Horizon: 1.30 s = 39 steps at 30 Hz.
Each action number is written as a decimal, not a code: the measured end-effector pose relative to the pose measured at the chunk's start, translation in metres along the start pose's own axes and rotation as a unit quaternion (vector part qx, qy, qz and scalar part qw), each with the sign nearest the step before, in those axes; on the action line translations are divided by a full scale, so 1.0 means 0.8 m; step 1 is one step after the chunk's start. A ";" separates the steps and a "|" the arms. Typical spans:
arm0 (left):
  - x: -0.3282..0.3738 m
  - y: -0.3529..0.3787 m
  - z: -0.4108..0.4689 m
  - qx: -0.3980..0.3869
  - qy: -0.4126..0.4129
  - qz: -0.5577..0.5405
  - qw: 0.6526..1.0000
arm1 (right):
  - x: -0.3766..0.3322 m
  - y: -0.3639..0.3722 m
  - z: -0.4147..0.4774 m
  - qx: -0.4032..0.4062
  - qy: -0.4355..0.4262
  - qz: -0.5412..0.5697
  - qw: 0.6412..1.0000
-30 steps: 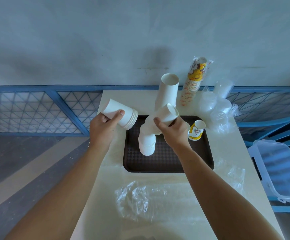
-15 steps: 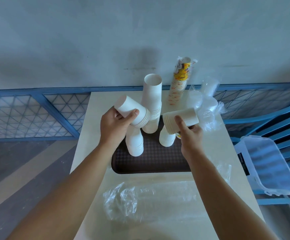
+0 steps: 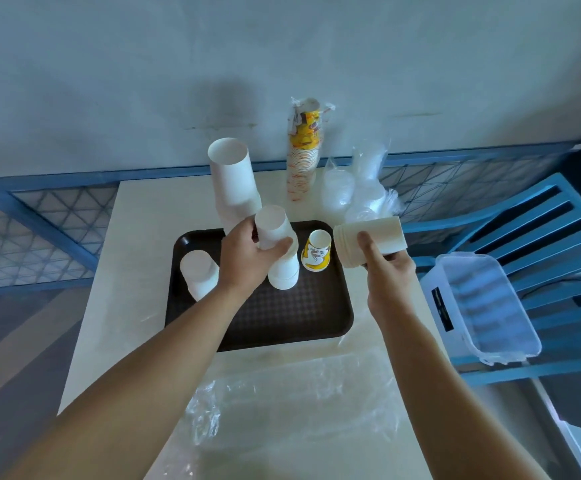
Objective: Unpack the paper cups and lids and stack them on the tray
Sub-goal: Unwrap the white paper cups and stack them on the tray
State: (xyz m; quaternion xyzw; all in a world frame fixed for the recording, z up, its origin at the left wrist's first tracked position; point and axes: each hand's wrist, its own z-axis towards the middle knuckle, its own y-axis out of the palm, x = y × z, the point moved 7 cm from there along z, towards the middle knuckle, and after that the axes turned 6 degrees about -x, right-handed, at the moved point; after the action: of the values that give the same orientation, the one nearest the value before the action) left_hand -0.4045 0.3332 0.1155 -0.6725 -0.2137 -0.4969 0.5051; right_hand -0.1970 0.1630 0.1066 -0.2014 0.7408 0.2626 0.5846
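Gripping an inverted white cup stack [image 3: 272,230], the left hand [image 3: 247,261] hovers over the tray [image 3: 282,317]. The right hand [image 3: 386,271] clasps a second cup stack [image 3: 368,242] sideways.

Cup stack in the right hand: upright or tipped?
Tipped on its side. The right hand holds the white cup stack horizontally, with the layered rims pointing left and the base pointing right.

I counted five white stacks [image 3: 228,181], one loose yellow cup [image 3: 317,252], one wrapped sleeve [image 3: 303,147] of printed cups and one tray [image 3: 282,323]. The lids [image 3: 358,192] sat in clear bags, too bunched to number. There was also one empty wrap [image 3: 292,400], one box [image 3: 483,306], one chair [image 3: 542,237] and one table [image 3: 136,237].
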 end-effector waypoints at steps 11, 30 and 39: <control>-0.059 0.061 -0.003 -0.048 -0.088 0.067 0.993 | 0.014 0.003 0.029 -0.053 0.009 -0.053 0.997; -0.048 0.014 -0.093 0.005 -0.045 -0.017 0.999 | 0.042 0.129 0.039 -0.141 -0.053 -0.340 0.928; -0.055 -0.019 -0.101 0.008 -0.043 0.004 0.999 | 0.090 0.151 0.023 -0.156 -0.088 -0.449 0.876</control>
State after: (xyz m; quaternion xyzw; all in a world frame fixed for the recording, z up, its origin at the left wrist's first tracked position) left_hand -0.4713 0.2763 0.0832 -0.6901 -0.2364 -0.4642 0.5024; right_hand -0.2728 0.2693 0.0519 -0.5769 0.4660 0.1007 0.6632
